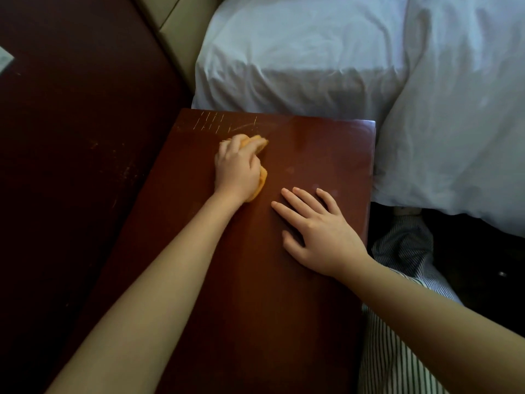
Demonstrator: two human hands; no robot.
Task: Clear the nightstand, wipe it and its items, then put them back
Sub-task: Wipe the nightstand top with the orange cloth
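Note:
The nightstand (312, 143) has a glossy reddish-brown top with light scratches near its far left corner. My left hand (237, 167) presses a bunched orange cloth (260, 145) onto the far left part of the top, fingers curled over it. Flat on the wood nearer the right edge lies my right hand (315, 231), palm down with fingers spread and holding nothing. No other items stand on the top.
A bed with a white pillow (298, 52) and white duvet (460, 123) borders the nightstand's far and right sides. A dark wooden panel (79, 137) runs along the left. Striped fabric (397, 351) shows at the lower right.

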